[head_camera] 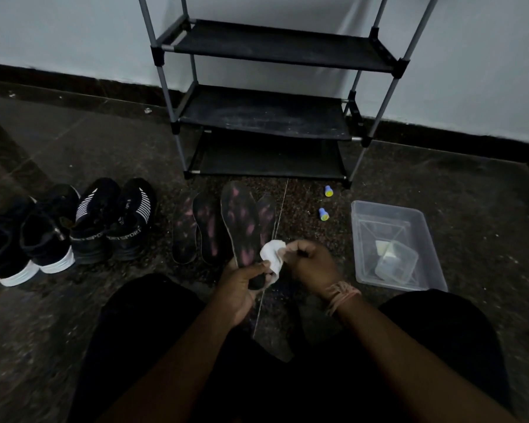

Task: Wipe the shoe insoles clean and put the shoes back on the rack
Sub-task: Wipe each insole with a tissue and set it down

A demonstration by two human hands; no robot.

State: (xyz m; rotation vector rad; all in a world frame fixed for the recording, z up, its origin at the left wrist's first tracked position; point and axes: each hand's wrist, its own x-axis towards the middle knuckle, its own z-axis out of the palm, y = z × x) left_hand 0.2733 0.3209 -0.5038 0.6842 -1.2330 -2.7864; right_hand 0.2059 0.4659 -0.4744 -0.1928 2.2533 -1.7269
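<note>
My left hand (240, 285) grips the heel end of a dark insole (240, 221) with pink worn patches, holding it up over the floor. My right hand (310, 259) pinches a white wipe (272, 253) against the lower part of that insole. Three more insoles lie on the floor behind it: one at the left (184, 233), one beside it (209, 230), and one partly hidden at the right (268, 213). Two pairs of black shoes stand at the left, one with white stripes (113, 218), one with white soles (28, 239). The black shoe rack (263, 117) stands ahead with bare shelves.
A clear plastic tub (394, 245) with a smaller clear container (396, 262) inside sits on the floor at the right. Two small blue and yellow caps (328, 191) (323, 214) lie near the rack's front right leg. My dark-trousered legs fill the bottom of the view.
</note>
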